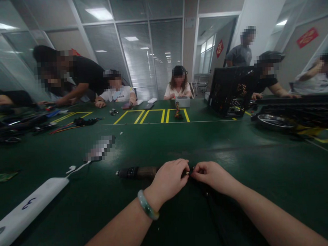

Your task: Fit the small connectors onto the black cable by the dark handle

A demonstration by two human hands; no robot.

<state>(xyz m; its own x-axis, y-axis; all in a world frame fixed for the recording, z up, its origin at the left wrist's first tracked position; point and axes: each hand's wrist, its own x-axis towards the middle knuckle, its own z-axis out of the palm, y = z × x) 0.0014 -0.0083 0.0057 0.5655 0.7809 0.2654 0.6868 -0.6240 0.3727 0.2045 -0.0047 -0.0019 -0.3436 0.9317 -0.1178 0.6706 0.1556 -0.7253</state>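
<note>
A dark electric screwdriver (pixel 137 172) lies across the green table in front of me, its metal tip pointing left. My left hand (pixel 170 177) is closed round the rear of it and hides that end. A green bangle (pixel 147 205) is on my left wrist. Right beside it, the fingers of my right hand (pixel 211 175) are pinched on the end of a black cable (pixel 215 217). A small brass-coloured bit shows between the two hands. Whether the cable end is in the screwdriver or only against it, I cannot tell.
On the left lie a white power strip (pixel 34 210), a pixelated phone-like object (pixel 100 148) and a green circuit board (pixel 4 176). Bundled wires (pixel 77 123) are further back. A black computer case (pixel 232 93) and a wheel (pixel 275 121) stand at right. Several people sit or stand beyond.
</note>
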